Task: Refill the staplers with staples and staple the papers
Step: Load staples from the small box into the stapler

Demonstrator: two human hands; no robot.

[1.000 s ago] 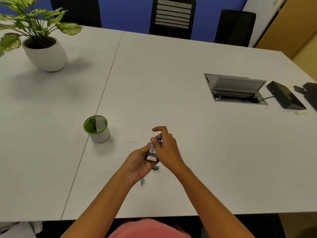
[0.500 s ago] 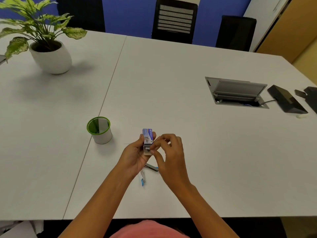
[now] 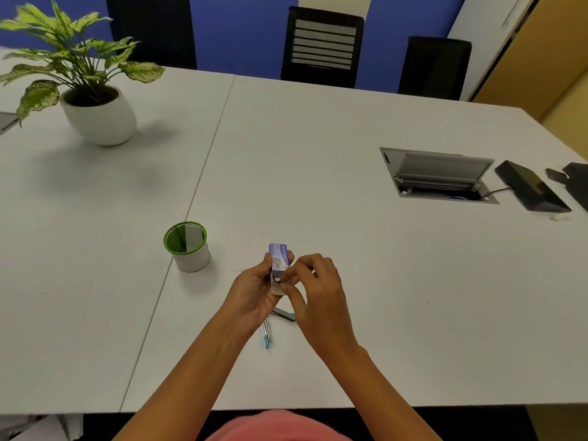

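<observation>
**Staple box held in both grips above the table**

Head view: the left grip [image 3: 254,292] is closed round a small blue staple box [image 3: 279,259] and holds it just above the white table [image 3: 318,154], with the thumb on the box's left side. The right grip [image 3: 318,291] is narrow. Its thumb and forefinger pinch the box's open near end, where a grey strip shows, and its other fingers are curled. Below the hands a stapler [image 3: 266,335] with blue ends lies on the table, partly hidden. A green-rimmed cup [image 3: 187,248] stands to the left, and a potted plant [image 3: 100,117] stands at the far left.
</observation>
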